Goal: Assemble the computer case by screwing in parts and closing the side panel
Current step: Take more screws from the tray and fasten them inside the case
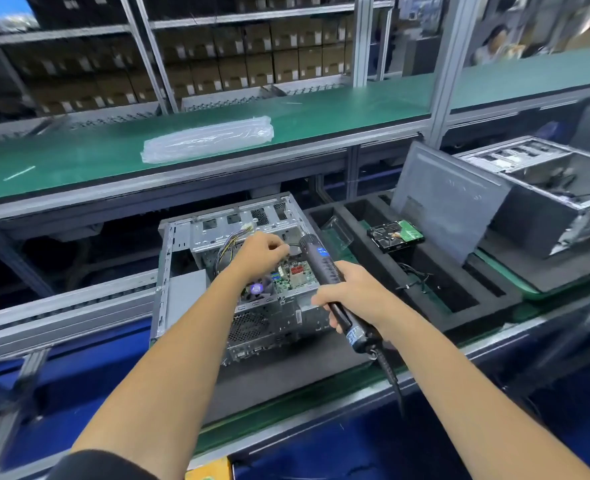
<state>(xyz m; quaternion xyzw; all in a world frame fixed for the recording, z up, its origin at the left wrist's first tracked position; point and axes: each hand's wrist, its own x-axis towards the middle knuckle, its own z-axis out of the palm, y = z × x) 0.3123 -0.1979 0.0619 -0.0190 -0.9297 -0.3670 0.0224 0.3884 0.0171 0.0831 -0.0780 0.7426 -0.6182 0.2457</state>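
Observation:
An open grey computer case [182, 265] lies on its side on the conveyor, its motherboard [293, 273] and bundle of cables [231, 242] exposed. My right hand [352, 294] grips a black electric screwdriver [324, 268] by its body, the tip pointing up into the case near the drive cage. My left hand [262, 252] hovers over the board with its fingers pinched together just left of the screwdriver tip; what it pinches is too small to see. A grey side panel [449, 199] leans upright to the right.
A black foam tray [425, 271] to the right holds a hard drive [395, 235] and loose wires. A second open case [546, 199] sits further right. A clear plastic bag [207, 138] lies on the green upper shelf. Another person stands at the far back right.

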